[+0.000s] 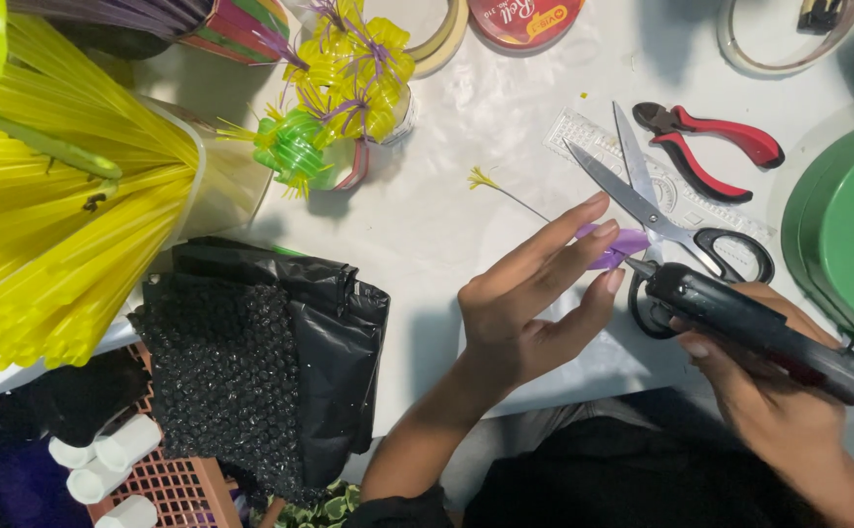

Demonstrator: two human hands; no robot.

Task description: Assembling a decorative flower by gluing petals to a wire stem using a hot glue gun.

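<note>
A thin purple strip (pixel 618 246) with a yellow-tipped stem sits pinched at the left hand's (pixel 534 298) extended fingertips, over the white table (pixel 466 127). The right hand (pixel 769 386) grips a black glue gun (pixel 754 328), nozzle touching the strip. Steel scissors (pixel 661 215) lie just beyond, then red-handled pliers (pixel 710 147). A round red-labelled tape roll (pixel 525 20) lies at the table's far edge; glossy yellow straws (pixel 55 225) fan left.

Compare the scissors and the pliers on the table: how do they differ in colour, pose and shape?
The scissors have black handles; the pliers have red and black ones. The scissors' blades are long, thin and spread wide open; the pliers' jaws are short, stubby and nearly closed. The scissors lie partly under the glue gun in the right hand; the pliers lie free, farther from both hands. Both rest flat on the white table, handles pointing right.
</note>
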